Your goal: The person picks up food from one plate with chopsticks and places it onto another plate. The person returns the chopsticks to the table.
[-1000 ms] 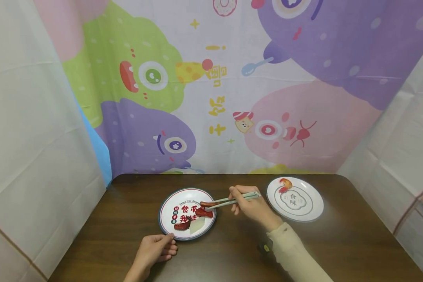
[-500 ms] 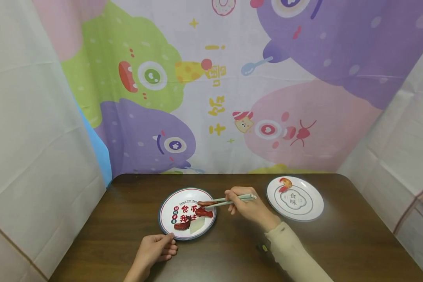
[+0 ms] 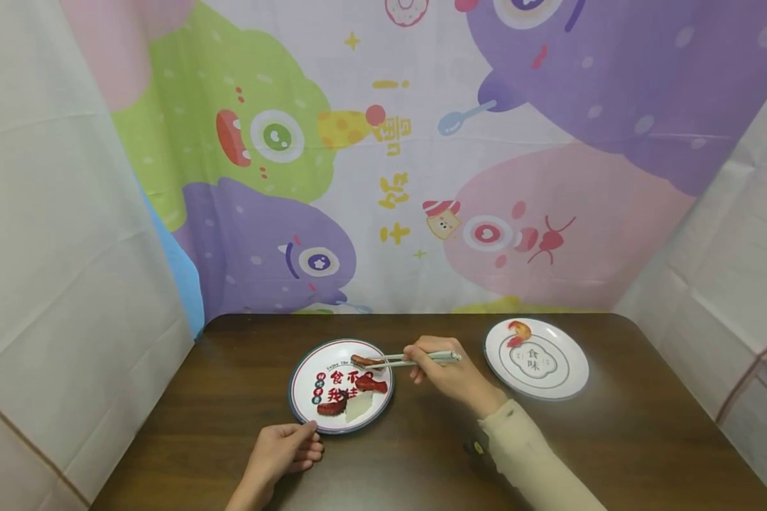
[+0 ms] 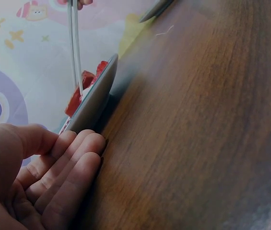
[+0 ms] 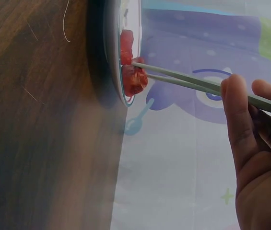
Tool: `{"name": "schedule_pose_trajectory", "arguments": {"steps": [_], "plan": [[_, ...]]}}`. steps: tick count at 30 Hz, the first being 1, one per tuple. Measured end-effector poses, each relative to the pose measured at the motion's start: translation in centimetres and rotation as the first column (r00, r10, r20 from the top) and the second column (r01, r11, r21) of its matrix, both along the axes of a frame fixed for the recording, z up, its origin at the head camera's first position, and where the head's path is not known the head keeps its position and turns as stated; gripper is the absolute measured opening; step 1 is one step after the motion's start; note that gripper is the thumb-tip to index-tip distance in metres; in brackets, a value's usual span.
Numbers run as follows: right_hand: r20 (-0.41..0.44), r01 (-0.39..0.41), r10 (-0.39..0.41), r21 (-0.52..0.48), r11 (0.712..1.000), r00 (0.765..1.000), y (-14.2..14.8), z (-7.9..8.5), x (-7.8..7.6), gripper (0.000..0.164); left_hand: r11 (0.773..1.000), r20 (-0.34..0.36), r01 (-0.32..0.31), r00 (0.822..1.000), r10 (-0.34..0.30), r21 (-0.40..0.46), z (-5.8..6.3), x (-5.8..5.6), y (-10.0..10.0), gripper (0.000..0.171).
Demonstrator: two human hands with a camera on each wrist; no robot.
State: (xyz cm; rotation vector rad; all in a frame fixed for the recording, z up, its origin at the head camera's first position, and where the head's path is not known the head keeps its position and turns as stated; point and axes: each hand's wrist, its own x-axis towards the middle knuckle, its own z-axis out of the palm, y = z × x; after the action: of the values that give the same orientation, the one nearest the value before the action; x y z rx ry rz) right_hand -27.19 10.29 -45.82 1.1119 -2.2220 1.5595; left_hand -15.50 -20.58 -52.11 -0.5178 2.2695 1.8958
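Note:
A white plate with red characters and a dark rim (image 3: 307, 373) stands on the table in the head view. My left hand (image 3: 284, 451) pinches its near rim between thumb and index finger. My right hand (image 3: 450, 372) holds pale green chopsticks (image 5: 188, 79). Their tips are at a reddish-brown food piece (image 3: 367, 361) near the plate's far side; whether it is lifted, I cannot tell. Nearer lie a red piece (image 3: 372, 384), a dark red ridged piece (image 3: 332, 408) and a flat white piece (image 3: 359, 407).
A second white plate (image 3: 569, 372) stands to the right, a shrimp (image 3: 519, 332) on its far left part. Both plates rest on a dark wooden table (image 3: 422, 440). A cartoon-printed cloth (image 3: 383, 284) hangs behind, with pale cloth walls at both sides.
My right hand has shifted slightly left. The chopstick tips and the reddish-brown piece have moved left and toward the plate's far rim. The left hand stays at the rim.

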Motion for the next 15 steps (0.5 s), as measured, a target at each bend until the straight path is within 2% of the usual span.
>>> {"name": "schedule_pose_trajectory", "arguments": {"steps": [15], "plan": [[0.032, 0.006, -0.007, 0.016, 1.000, 0.999, -0.11, -0.21, 0.12, 0.023, 1.000, 0.006, -0.004, 1.000, 0.004, -0.003, 0.12, 0.02, 0.05, 0.037]]}}
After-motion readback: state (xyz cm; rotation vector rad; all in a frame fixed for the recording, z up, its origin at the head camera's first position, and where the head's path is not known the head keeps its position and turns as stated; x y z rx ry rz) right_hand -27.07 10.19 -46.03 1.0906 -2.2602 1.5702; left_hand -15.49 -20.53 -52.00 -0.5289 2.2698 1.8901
